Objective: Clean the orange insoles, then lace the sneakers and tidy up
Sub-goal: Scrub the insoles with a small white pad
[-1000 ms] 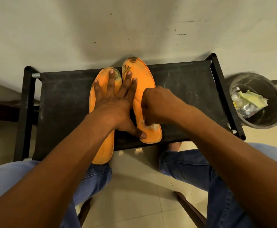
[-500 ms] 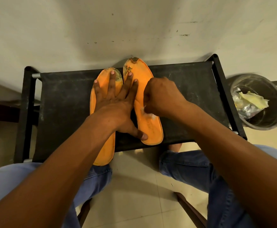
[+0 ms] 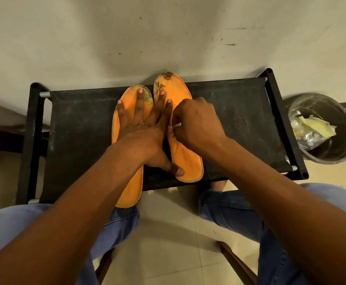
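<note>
L hand [image 3: 145, 130] flat, fingers spread, pinning both insoles [image 3: 188, 161]. R hand [image 3: 196, 124] fisted on white wipe [image 3: 176, 125]. L insole's heel overhangs rack [image 3: 240, 124] near edge; rack bare either side.

Two orange insoles lie side by side at the centre of the frame — the left insole [image 3: 127, 188] and the right insole [image 3: 185, 161], each with one patch of dark grime at its upper tip. One black worktop [image 3: 229, 124] carries both. Two hands are in view: the left hand [image 3: 145, 128], spread flat with five digits showing, and the right hand [image 3: 196, 122], curled over one small white scrap [image 3: 176, 126]. One round bin [image 3: 332, 153] sits at the right edge of the frame, holding crumpled waste — the pieces cannot be counted. Two denim-clad knees fill the lower corners.
</note>
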